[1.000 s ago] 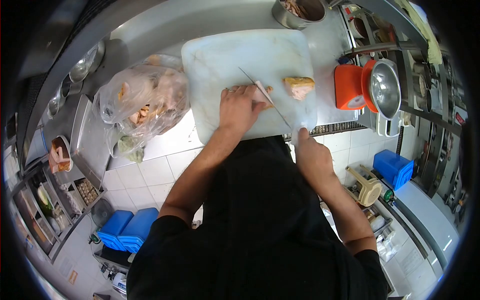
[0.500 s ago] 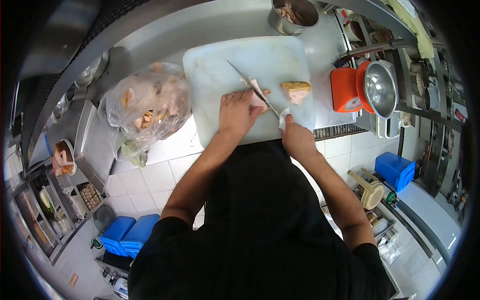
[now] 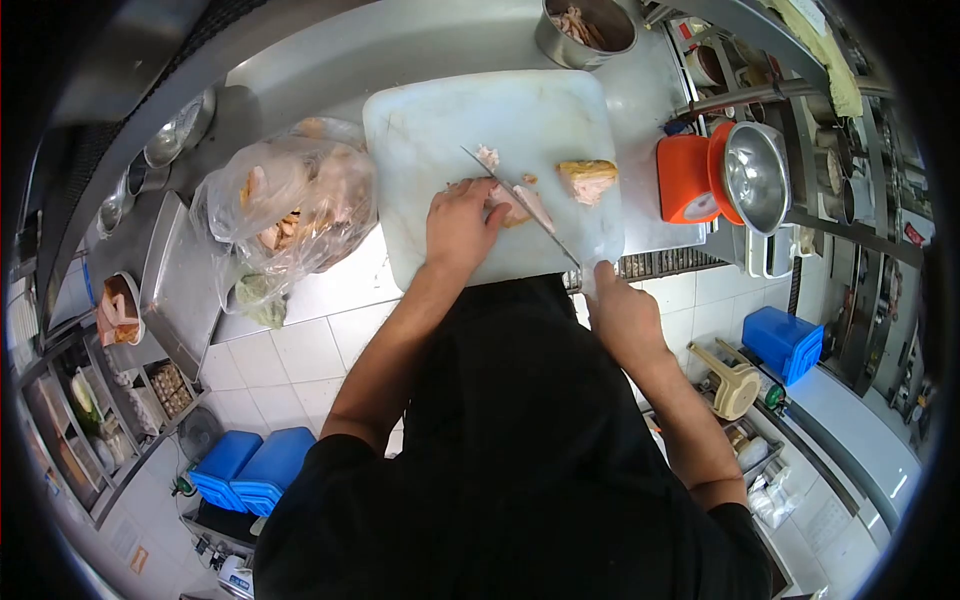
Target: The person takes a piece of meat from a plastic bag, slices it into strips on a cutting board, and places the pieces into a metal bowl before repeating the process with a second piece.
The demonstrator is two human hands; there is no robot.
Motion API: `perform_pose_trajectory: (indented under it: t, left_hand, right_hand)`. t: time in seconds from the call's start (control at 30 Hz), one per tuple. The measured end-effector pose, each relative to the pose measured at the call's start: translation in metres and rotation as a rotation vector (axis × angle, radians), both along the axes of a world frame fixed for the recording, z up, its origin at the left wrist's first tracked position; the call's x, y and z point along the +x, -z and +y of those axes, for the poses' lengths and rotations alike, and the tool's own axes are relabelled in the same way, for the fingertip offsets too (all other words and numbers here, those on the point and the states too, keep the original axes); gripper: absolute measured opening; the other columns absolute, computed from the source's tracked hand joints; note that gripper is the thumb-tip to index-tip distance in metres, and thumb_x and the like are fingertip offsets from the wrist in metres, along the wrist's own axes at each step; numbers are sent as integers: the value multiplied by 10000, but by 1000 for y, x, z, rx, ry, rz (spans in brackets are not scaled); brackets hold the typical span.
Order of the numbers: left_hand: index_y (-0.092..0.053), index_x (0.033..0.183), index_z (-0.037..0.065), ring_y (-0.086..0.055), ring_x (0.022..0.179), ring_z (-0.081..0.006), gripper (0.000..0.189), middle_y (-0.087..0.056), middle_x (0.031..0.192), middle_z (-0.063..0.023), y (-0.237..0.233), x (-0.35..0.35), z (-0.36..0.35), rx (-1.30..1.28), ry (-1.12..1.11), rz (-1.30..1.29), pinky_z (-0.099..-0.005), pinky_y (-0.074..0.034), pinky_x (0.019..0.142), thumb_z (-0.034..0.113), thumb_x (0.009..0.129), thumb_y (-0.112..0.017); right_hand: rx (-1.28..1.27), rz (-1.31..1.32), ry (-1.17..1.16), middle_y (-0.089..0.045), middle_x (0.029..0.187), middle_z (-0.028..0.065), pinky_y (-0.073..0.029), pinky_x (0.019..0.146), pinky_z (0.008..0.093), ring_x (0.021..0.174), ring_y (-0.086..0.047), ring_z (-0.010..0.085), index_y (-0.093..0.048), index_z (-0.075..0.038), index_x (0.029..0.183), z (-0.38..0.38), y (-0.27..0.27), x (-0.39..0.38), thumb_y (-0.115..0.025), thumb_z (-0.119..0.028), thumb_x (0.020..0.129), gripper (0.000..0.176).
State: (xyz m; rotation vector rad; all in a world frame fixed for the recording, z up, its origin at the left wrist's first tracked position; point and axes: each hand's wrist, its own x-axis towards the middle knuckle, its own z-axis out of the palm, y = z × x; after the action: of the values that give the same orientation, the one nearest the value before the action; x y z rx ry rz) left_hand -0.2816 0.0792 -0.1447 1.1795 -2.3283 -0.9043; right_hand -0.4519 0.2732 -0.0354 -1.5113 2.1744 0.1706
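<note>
A long knife [image 3: 530, 212] lies diagonally over the white cutting board [image 3: 450, 110], its pale handle gripped in my right hand [image 3: 625, 310] at the board's lower right edge. My left hand [image 3: 460, 225] rests on the board with its fingers bent against a piece of pale meat [image 3: 522, 206] beneath the blade. Small scraps [image 3: 488, 156] sit near the knife tip. To the right on the board is a larger chunk of meat [image 3: 588, 181] with a yellowish-brown skin.
Left of the board is a clear plastic bag [image 3: 300, 200] of meat. A metal pot [image 3: 586, 35] stands behind the board. An orange scale [image 3: 688, 180] with a metal bowl [image 3: 757, 178] is on the right. Blue bins [image 3: 270, 470] are at the lower left.
My right hand has drawn the knife back toward the lower right. My left hand has shifted slightly left, and a slice now shows to the right of the blade.
</note>
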Motion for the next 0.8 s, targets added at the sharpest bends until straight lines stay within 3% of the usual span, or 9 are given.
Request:
perform_pose_trajectory:
  t: [0.23,0.43,0.57,0.8]
  left_hand:
    - [-725,1139,56,-702,1037,-329,328,-757,1090,-126,0,-4,-4,-43,58,-40,-464,-515,922,206,864,-823]
    - [-724,1189,51,-694,1091,-324,386,-757,1139,-129,1,-4,-11,0,115,-55,-466,-505,982,208,852,-828]
    - [-722,1202,48,-692,1106,-322,398,-758,1147,-123,6,-1,-11,-41,133,-23,-467,-499,1016,210,853,-827]
    - [-703,1177,64,-694,1073,-318,341,-754,1105,-113,6,3,-6,-13,78,32,-471,-480,997,182,873,-804]
  right_hand:
    - [73,34,-24,-724,795,203,-612,654,495,736,-750,400,-511,-4,1132,-11,13,-2,-639,-132,953,254]
    - [121,-70,37,-731,858,275,-592,723,555,806,-742,448,-493,29,1194,-27,55,-7,-645,-221,1005,349]
    - [56,-87,55,-738,856,254,-593,727,553,810,-744,447,-498,27,1196,-53,76,2,-640,-244,1014,356]
    - [-30,-92,6,-750,856,228,-602,724,534,810,-753,422,-520,8,1144,-74,39,1,-648,-226,1003,302]
